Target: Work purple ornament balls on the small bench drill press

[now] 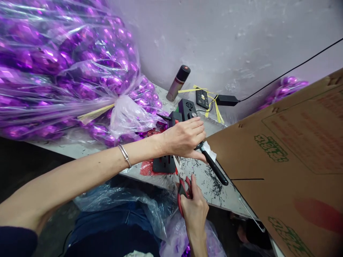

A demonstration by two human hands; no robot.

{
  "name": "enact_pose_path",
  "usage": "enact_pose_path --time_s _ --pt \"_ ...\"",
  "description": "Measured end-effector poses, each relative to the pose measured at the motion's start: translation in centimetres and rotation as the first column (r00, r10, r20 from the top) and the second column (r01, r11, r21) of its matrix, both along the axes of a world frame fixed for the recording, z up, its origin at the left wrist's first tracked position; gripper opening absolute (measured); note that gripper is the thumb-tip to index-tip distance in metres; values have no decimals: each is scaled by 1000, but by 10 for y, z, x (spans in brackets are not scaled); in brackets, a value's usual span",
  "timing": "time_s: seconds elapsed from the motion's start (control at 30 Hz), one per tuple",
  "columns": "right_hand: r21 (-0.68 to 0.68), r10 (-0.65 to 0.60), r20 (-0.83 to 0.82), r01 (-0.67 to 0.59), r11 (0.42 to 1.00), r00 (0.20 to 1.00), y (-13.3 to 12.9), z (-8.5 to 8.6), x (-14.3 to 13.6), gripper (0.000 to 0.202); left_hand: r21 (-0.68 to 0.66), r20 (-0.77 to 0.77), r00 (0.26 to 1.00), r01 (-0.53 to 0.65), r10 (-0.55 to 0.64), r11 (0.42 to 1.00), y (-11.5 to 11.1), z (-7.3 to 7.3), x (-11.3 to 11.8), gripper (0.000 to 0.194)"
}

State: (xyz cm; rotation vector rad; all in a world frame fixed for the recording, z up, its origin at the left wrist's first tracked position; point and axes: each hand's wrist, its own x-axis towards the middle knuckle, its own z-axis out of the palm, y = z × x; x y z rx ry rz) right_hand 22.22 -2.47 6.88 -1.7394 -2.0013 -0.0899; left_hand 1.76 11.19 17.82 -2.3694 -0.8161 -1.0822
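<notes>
My left hand (184, 137), with a silver bracelet at the wrist, reaches across the small black machine (184, 110) beside its black-handled lever (215, 167). Its fingers lie flat and stretched out over the machine, and what is under the palm is hidden. Below it, my right hand (194, 203) is closed round the red and black handles of the scissors (184, 189). The scissor blades point up toward the black slotted base (164, 165), under my left hand. Red plastic (147, 167) lies beneath the base.
Big clear bags of shiny purple balls (80, 64) fill the left. A spray can (178, 82), a black power adapter (226, 100) and yellow ties (218, 114) sit at the back. A cardboard box (281, 153) stands at the right. Black clippings (218, 185) litter the table (227, 200).
</notes>
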Motion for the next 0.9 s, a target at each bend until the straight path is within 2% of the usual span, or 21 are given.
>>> enact_pose_path --time_s 0.4,0.7,0.9 --pt "-38 0 -29 -1 999 1000 3 -2 -4 63 68 4 1000 -12 11 998 1 -3 0 71" --pt "-45 -24 -44 22 999 999 5 -2 -9 64 62 -3 1000 -14 14 998 1 -3 -1 69" --pt "-196 -97 -139 69 978 986 4 0 -6 59 69 2 1000 -6 6 998 1 -3 -1 70"
